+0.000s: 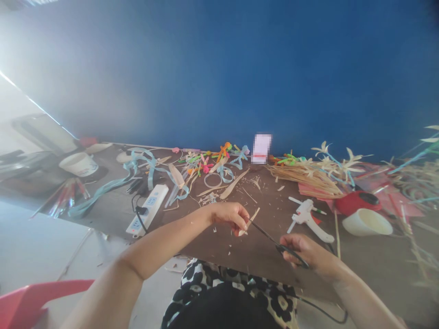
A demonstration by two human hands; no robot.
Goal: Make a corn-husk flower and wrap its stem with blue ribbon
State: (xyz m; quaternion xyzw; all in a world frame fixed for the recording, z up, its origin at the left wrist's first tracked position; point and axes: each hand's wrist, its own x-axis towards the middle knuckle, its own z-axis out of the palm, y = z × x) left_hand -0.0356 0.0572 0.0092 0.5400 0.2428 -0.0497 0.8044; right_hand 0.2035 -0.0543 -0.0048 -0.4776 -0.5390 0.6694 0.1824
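Note:
My left hand (231, 216) is closed in a pinch over the brown table, at the tip of a pair of dark scissors (265, 234). What its fingertips pinch is too small to make out. A pale dry strip (254, 215) shows just beside these fingers. The scissors' handles sit in my right hand (298, 249), whose fingers are wrapped round them, and the blades point toward my left hand. Small pale scraps lie on the table around both hands.
A white glue gun (310, 219) lies right of centre, near a white cup (367, 223) and a red object (356, 202). At left are a power strip (148, 211), blue ribbon (103, 194) and a paper cup (78, 164). Colourful pieces line the blue wall (219, 73).

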